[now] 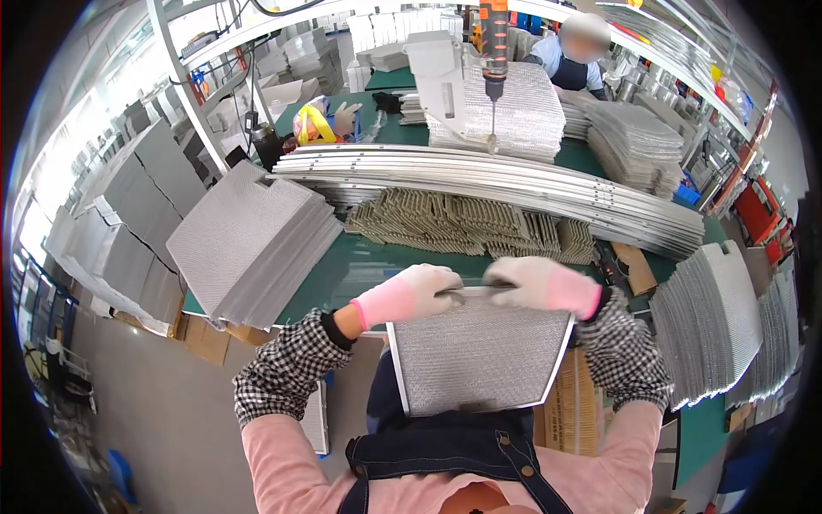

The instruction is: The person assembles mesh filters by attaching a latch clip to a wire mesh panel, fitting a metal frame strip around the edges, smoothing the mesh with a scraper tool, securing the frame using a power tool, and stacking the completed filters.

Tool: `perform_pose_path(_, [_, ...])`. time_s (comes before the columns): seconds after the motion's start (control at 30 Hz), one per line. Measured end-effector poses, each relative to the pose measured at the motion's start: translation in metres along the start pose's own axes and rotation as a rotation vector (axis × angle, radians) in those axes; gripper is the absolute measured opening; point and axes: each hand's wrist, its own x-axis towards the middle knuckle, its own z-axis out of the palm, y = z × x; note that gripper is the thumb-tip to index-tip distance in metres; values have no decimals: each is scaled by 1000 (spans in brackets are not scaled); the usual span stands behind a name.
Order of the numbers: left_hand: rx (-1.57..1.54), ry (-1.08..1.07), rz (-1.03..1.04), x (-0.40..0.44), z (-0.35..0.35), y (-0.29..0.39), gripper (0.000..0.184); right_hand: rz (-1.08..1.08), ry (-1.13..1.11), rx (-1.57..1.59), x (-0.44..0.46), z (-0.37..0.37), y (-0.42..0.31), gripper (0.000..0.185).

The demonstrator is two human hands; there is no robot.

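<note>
Mesh panel: the framed panel [479,360] stood tilted before the person's apron, at the near edge of the table [360,261].
Left hand: the gloved left hand [409,295] pinched the top rim with curled fingers; a slack pinch could have let the panel slide down.
Right hand: the gloved right hand [544,287] curled at the rim, its fingertips too blurred to tell grasp from touch; uneven hold could have twisted the frame.
Brown pleated pieces: these [445,223] lay just beyond; a forward knock could have scattered them.
</note>
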Motion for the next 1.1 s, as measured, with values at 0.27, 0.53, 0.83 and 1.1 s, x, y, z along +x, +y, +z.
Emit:
perform_pose_path(0.27, [-31,123,-95,-46,-40,-12,45,26,-56,53,36,19,-16,31])
perform_pose_path(0.53, [-82,537,-73,-66,30,-27,39,-53,-103,224,31,21,6,29])
perform_pose_path(0.83, [-462,980,-40,-45,74,-7,87,-78,-130,185,26,17,2,29])
perform_pose_path(1.1, [-422,961,-228,-72,80,17,38,-30,-544,384,33,-10,20,56])
